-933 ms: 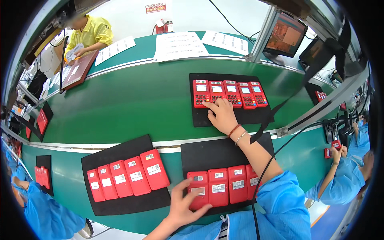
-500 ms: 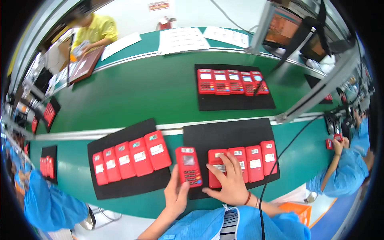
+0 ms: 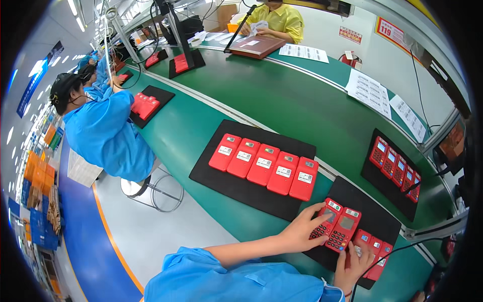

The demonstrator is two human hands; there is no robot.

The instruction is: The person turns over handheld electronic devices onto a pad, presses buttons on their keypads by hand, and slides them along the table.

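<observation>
Two red payment terminals with keypads lie face up side by side on a black mat at lower right. My left hand is closed around the left terminal, a finger crossing its screen and the thumb by its lower edge. The other face-up terminal touches it on the right. Beside that, my right hand straddles a face-down terminal, thumb on its left side and fingers over its labelled back. More face-down terminals lie to its right, partly covered by this hand.
A second black mat bears several face-down terminals. Across the rail, another mat holds face-up terminals with lit screens. A black cable crosses near my right hand. A co-worker in blue sits at left; another in yellow sits beyond.
The view has swung left. My left hand's terminal, earlier raised between the mats, now lies on the right mat. The terminal next to it, formerly face down, is now face up.
</observation>
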